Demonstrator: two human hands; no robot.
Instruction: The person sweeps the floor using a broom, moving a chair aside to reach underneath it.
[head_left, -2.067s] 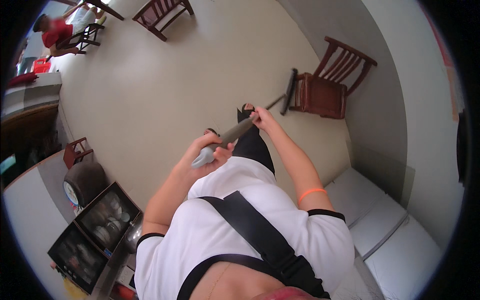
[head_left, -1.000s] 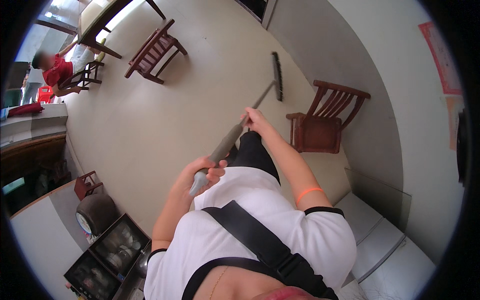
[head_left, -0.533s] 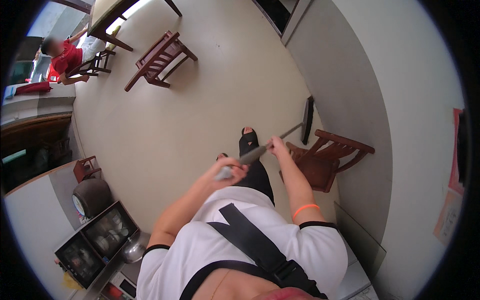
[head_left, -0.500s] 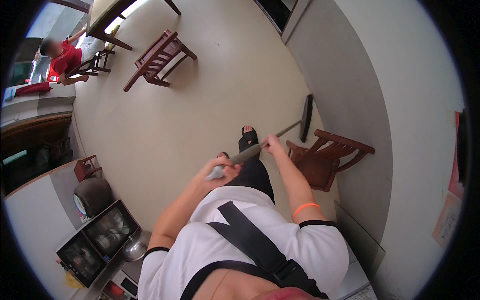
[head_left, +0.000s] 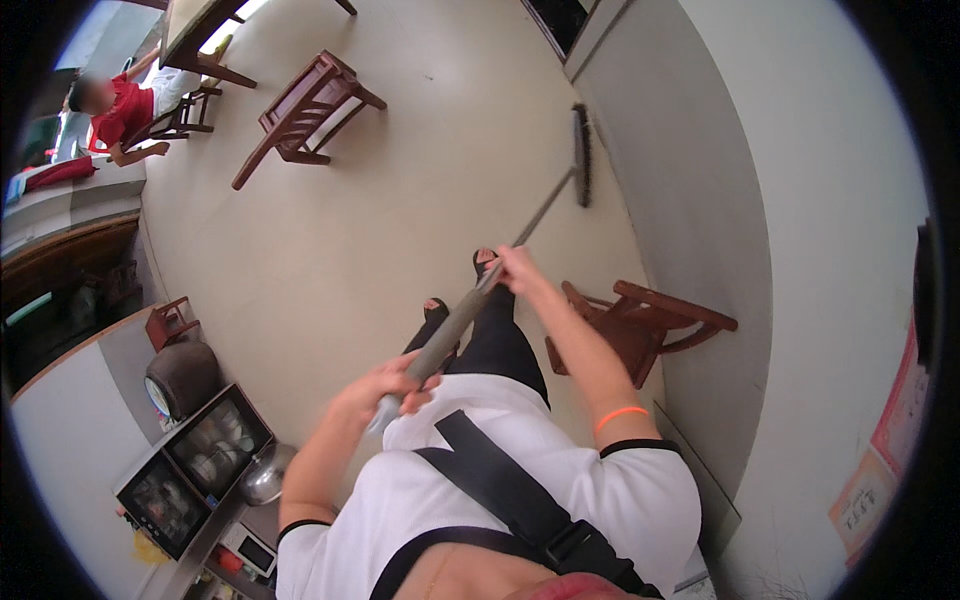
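A long-handled floor broom (head_left: 455, 322) with a grey handle runs slantwise in front of me. Its dark bristle head (head_left: 583, 158) is down at the floor, close beside the right wall. Near the handle's top end, my left hand (head_left: 395, 385) is closed around the thick grey grip. Farther down the shaft my right hand (head_left: 512, 268) is wrapped round the thinner part, above my feet. An orange band circles my right arm.
A wooden chair (head_left: 635, 335) stands to my right by the wall, another chair (head_left: 308, 110) ahead on the left. A person in red (head_left: 125, 112) sits at the far left near a table (head_left: 190, 40). A glass-fronted cabinet (head_left: 215, 445) and a metal bowl (head_left: 268, 472) are at the lower left.
The broom head has swung forward and slightly left along the wall. My left hand has come back toward my body and leftward; my right hand has shifted left and a little forward.
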